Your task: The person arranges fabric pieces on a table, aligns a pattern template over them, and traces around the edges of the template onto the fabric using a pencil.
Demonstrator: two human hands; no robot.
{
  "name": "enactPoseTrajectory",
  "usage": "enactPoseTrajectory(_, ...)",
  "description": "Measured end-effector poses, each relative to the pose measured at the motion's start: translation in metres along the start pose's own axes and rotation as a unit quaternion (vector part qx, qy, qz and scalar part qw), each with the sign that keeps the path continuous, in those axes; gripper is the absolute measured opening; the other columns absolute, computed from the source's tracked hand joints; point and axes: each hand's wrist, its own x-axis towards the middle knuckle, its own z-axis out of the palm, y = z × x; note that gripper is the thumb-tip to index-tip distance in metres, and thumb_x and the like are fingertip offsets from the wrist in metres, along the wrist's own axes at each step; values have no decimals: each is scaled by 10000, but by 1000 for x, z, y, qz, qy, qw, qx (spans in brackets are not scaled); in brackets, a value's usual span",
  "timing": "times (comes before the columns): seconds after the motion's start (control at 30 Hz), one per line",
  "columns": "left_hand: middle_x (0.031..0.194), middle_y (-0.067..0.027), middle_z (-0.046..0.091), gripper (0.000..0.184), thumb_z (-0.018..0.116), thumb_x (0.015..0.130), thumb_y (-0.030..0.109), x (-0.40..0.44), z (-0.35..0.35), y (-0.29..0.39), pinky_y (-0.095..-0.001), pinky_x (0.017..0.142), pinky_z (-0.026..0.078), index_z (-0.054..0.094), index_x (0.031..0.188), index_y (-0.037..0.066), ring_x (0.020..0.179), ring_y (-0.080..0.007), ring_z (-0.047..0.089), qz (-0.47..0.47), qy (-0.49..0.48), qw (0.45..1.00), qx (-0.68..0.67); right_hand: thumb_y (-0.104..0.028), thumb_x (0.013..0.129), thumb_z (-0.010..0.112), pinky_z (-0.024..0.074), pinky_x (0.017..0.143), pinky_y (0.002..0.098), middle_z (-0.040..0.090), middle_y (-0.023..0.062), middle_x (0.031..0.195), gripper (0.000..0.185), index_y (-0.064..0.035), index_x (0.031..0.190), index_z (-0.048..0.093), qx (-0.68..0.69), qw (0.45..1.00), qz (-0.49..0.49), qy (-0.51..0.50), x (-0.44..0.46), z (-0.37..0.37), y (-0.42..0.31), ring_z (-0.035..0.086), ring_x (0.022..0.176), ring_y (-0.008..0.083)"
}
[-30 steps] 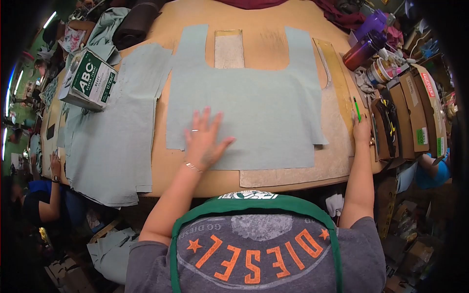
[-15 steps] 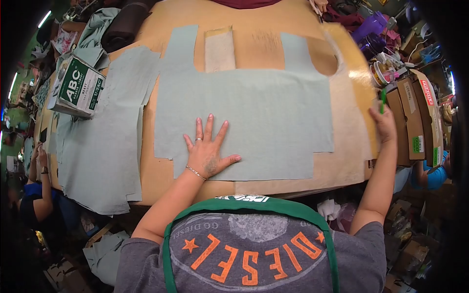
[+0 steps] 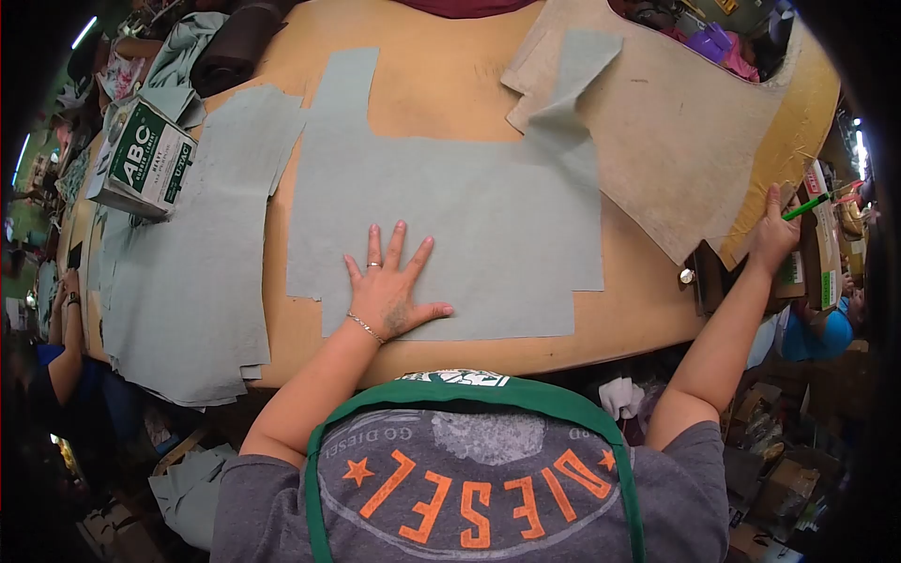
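My left hand (image 3: 392, 293) lies flat with fingers spread on a pale grey-green fabric piece (image 3: 460, 225) on the tan table (image 3: 441, 94). At the right, my right hand (image 3: 776, 236) grips the edge of a large beige cardboard pattern (image 3: 680, 122) with a yellow taped border. A green pen (image 3: 805, 207) sticks out from the same hand. The pattern is lifted at an angle, its far left corner over the fabric's upper right strip, which is folded and creased there.
More grey-green fabric (image 3: 188, 281) is layered at the left, with a green-and-white ABC rubber cement can (image 3: 145, 159) on it. A dark roll (image 3: 235, 52) lies behind. Cardboard boxes (image 3: 828, 253) and a purple object (image 3: 710, 42) sit at the right. Another person's arm (image 3: 66, 347) shows far left.
My right hand has pulled the pattern out from under the fabric, up and to the right. The fabric's upper right strip has folded over. My left hand stays pressed on the fabric.
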Motion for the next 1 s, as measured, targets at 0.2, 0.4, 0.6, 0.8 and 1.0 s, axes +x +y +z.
enactPoseTrajectory(0.2,1446,-133,84,891,556,622,694,-18,-11,9,-730,868,163,340,1331,199,1309,-419,28,-3,-53,998,-23,-166,825,627,401,769,228,607,27,939,263,15,1012,583,29,999,7,22,-6,30,-15,526,841,95)
enactPoseTrajectory(0.4,1410,-139,201,611,480,814,525,79,-36,42,-645,936,212,399,1273,130,1308,-355,140,103,85,986,-98,-131,826,621,407,711,215,595,1,864,165,-3,926,589,117,992,18,34,9,64,-3,513,774,70)
enactPoseTrajectory(0.6,1430,-111,176,653,381,831,577,198,-16,129,-629,976,172,314,1332,164,1324,-329,116,143,60,980,-125,-136,826,624,380,661,208,574,-23,788,124,-20,849,584,120,991,-11,60,8,85,-3,473,710,69)
enactPoseTrajectory(0.8,1436,-113,155,686,363,839,572,264,-16,148,-664,971,92,264,1358,135,1329,-347,59,51,16,996,-64,-124,815,635,384,687,216,578,-17,809,124,-21,858,582,161,982,-37,96,19,108,6,481,731,79)
enactPoseTrajectory(1.0,1438,-115,148,689,380,838,553,287,-3,149,-663,968,108,258,1359,119,1330,-347,47,77,63,993,-63,-55,814,611,421,796,259,584,46,991,224,-17,1027,557,250,961,-30,114,31,133,31,530,873,129)
